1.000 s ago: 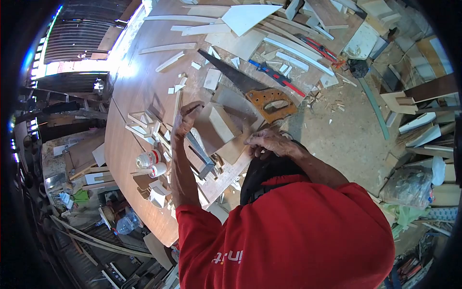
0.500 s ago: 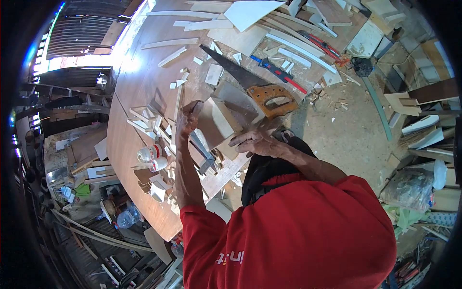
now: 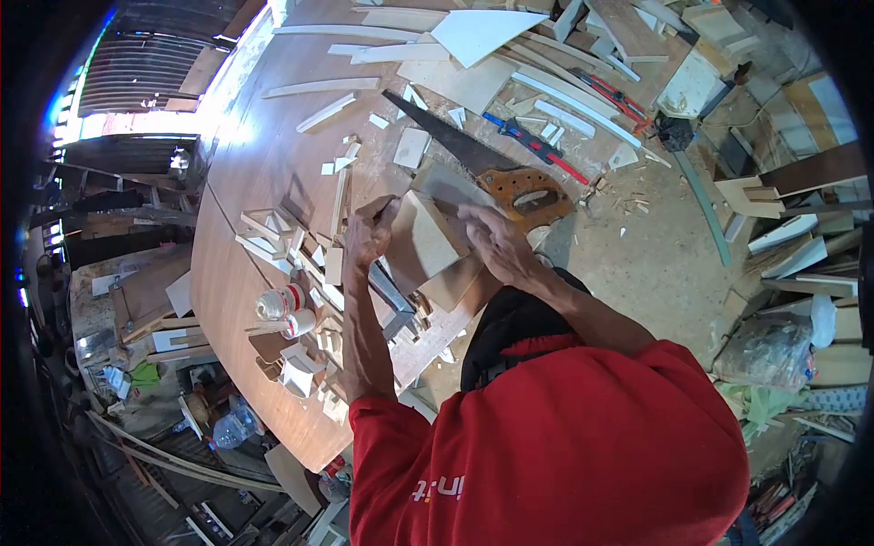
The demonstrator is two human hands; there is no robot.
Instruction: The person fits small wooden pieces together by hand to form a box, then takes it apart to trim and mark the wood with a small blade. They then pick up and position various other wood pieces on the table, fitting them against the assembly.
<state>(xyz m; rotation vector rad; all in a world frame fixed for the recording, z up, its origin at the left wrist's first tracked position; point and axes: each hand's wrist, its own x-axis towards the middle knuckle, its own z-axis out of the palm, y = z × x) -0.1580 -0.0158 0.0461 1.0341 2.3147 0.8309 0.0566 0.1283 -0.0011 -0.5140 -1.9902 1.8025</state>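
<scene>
A pale wooden box-like piece [image 3: 426,238] stands tilted at the table's near edge. My left hand [image 3: 370,233] has its fingers curled on the left upper edge of that piece. On the other side, my right hand [image 3: 496,244] is open, its fingers stretched out close to the right face. Behind the piece lies a flat board [image 3: 448,193], partly covered by it. A handsaw [image 3: 455,146] with a wooden handle rests just beyond, teeth side toward the far right. Below my left hand a grey metal tool [image 3: 393,308] lies among wood offcuts.
White-lidded jars [image 3: 280,301] stand left of my left forearm among small wood pieces. A blue and red tool [image 3: 535,146] lies beyond the saw. Curved wooden strips [image 3: 364,36] and boards fill the table's far side. Wood chips [image 3: 628,196] litter the floor at right.
My right hand has moved up and away from the lower corner of the wooden piece to beside its right face. My left hand stays at the left edge; the view has shifted slightly.
</scene>
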